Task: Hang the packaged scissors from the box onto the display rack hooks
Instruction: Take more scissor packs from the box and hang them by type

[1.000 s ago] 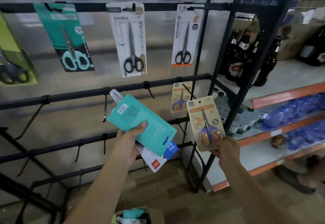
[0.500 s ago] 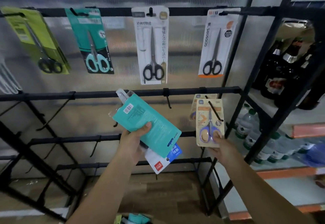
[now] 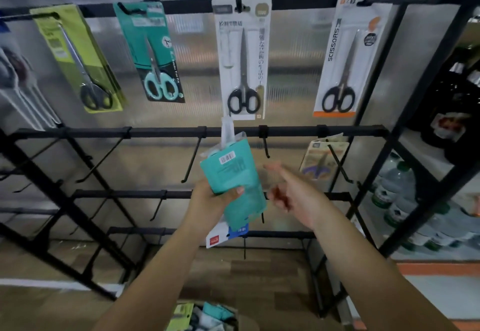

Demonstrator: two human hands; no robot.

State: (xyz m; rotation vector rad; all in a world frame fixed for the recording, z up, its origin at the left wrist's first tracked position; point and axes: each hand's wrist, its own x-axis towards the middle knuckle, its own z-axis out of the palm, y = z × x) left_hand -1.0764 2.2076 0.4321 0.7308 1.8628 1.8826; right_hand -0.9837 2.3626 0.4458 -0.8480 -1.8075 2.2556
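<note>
My left hand [image 3: 207, 204] grips a small stack of packaged scissors, the teal card pack [image 3: 232, 188] on top with its barcode side facing me and a white and blue pack [image 3: 226, 236] poking out beneath its lower edge. The stack's top edge reaches up to the middle black rail [image 3: 161, 132], just under the white pack with black-handled scissors [image 3: 242, 56]. My right hand [image 3: 293, 195] is released, fingers loosely spread and holding nothing, blurred, just beside the stack's right edge. Right of it, the small tan pack of purple-handled scissors [image 3: 320, 160] hangs on the rightmost hook of the middle rail. The bare black hooks [image 3: 191, 159] to the left along that rail stick out with open room around them, and the lower rails leave free space too. On the top rail hang a lime-green pack [image 3: 80, 58], a teal pack [image 3: 153, 50] and a white and orange pack marked SCISSORS [image 3: 348, 55]. The cardboard box of packs [image 3: 207, 316] sits on the floor at the bottom edge, between my forearms
</note>
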